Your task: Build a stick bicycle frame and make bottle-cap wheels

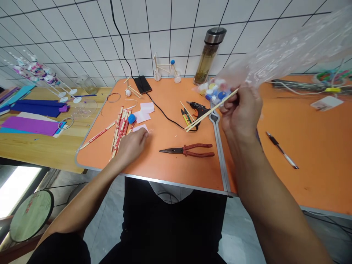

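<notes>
Two pale sticks [210,111] slant above the orange table [181,170], near the glue gun [199,108] — upper ends pinched in your curled right hand [243,112]; your left hand [132,144], half-curled, rests by wrapped sticks [120,128] — can't tell if it holds anything.

My feed's got a white-tiled wall with dark grout [158,20], an orange metal-edged tabletop [187,170], a pale wood table [49,156] left of it, grey floor tiles [108,214], bright white glare [16,190] lower left.

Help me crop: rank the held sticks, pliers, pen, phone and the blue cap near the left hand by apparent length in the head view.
1. Held sticks and pliers, too alike to rank
2. Pen
3. Phone
4. Blue cap
</notes>
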A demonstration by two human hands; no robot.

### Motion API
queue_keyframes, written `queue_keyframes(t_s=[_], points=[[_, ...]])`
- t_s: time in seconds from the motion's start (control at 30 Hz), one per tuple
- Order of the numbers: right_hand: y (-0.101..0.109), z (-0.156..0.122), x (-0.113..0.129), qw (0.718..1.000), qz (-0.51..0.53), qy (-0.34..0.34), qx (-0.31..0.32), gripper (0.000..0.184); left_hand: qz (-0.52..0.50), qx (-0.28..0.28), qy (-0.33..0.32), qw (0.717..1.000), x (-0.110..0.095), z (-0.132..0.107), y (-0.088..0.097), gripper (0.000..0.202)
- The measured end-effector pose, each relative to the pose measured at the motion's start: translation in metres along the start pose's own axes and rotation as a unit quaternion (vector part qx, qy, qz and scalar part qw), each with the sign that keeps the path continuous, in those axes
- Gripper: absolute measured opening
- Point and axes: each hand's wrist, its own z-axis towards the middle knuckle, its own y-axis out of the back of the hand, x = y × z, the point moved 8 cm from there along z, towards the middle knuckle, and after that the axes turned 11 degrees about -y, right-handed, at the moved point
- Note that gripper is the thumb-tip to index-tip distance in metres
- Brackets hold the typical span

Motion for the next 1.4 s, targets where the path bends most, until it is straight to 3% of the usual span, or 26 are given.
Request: queue_keyframes(t_s=[0.1,0.17,0.23,0.3,0.4,0.43,0.53,0.77,1.0,1.13,1.4], points=[[-0.014,-0.006,-0.015,0.997,-0.045,-0.044,0.054,0.021,0.106,-0.011,-0.008,0.994,0.02,0.011,0.012,0.02],[-0.026,-0.019,-0.026,0.99,-0.092,-0.065,0.084,0.021,0.148,-0.043,-0.037,0.987,0.015,0.018,0.02,0.021],[-0.039,-0.035,-0.035,0.979,-0.149,-0.069,0.118,0.024,0.126,-0.083,-0.058,0.987,-0.002,0.024,0.025,0.023],[-0.051,-0.051,-0.041,0.963,-0.208,-0.06,0.159,0.032,-0.011,-0.089,-0.082,0.993,-0.026,0.029,0.018,0.021],[-0.061,-0.066,-0.046,0.944,-0.26,-0.042,0.201,0.041,-0.258,0.019,-0.082,0.962,-0.065,0.041,-0.017,0.022],[-0.062,-0.068,-0.047,0.941,-0.266,-0.04,0.205,0.042,-0.305,0.046,-0.075,0.948,-0.075,0.044,-0.028,0.022],[-0.06,-0.066,-0.051,0.942,-0.268,-0.043,0.199,0.043,-0.378,0.058,-0.051,0.922,-0.088,0.056,-0.045,0.025],[-0.056,-0.056,-0.067,0.945,-0.247,-0.092,0.193,0.042,-0.501,0.059,0.01,0.863,-0.076,0.07,-0.067,0.026],[-0.063,-0.075,-0.081,0.9,-0.33,-0.133,0.251,0.039,-0.645,-0.034,0.087,0.759,-0.045,0.085,-0.07,0.034],[-0.063,-0.081,-0.089,0.878,-0.39,-0.123,0.251,0.039,-0.697,-0.062,0.139,0.701,-0.033,0.089,-0.068,0.026],[-0.076,-0.088,-0.093,0.847,-0.422,-0.137,0.294,0.019,-0.682,-0.071,0.177,0.706,-0.028,0.089,-0.069,0.03]])
